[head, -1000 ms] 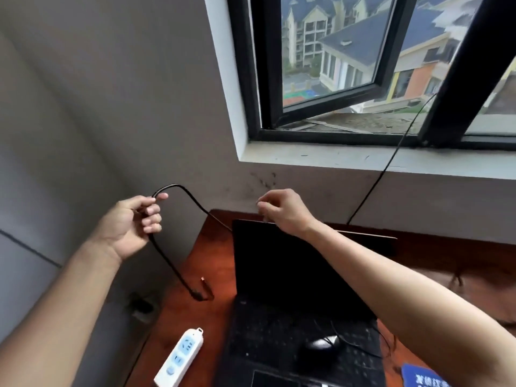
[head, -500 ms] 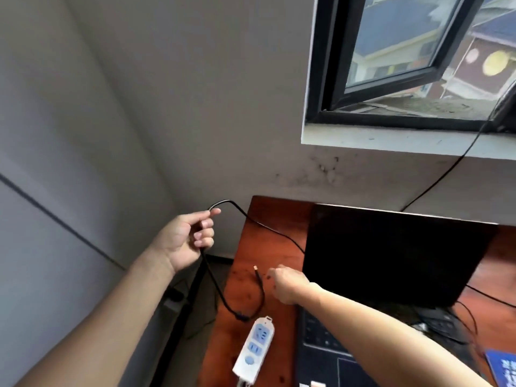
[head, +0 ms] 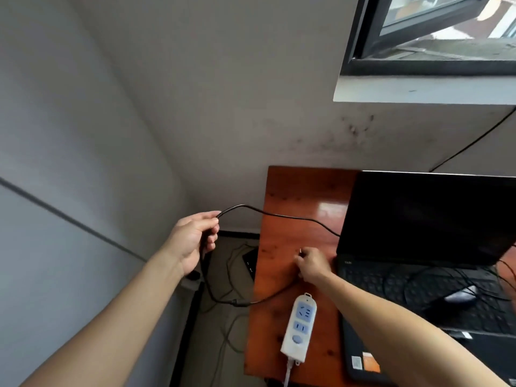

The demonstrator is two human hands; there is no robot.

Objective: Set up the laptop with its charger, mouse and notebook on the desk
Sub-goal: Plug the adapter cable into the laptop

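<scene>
Since the earlier frame, the right hand point(head: 311, 265) is now closing on the free end of the charger cable point(head: 279, 216), which it was only reaching toward half a second ago. The left hand point(head: 195, 241) is keeping its hold on the same cable.

At left, off the desk's edge, the left hand is being held raised with its fingers curled round the charger cable, grasping it. From this fist one run of cable is arching rightward over the desk point(head: 293, 191) toward the laptop's left edge. The other run is dropping below the hand, sagging past the desk's left edge and curving back up to the right hand. A dark flat device point(head: 250, 261) is lying on the floor beside the desk, among loose wires.

On the desk, just left of the laptop, the right hand is pinching the cable's end, with the small plug tip point(head: 300, 250) sticking up from the fingers. A white power strip point(head: 299, 326) with blue sockets is lying nearer, close to the right forearm.

Further right, the laptop point(head: 427, 219) is standing open with a dark screen. A black mouse point(head: 460, 297) is resting on its keyboard amid its own thin cord. A window point(head: 418, 60) is showing at upper right.
</scene>
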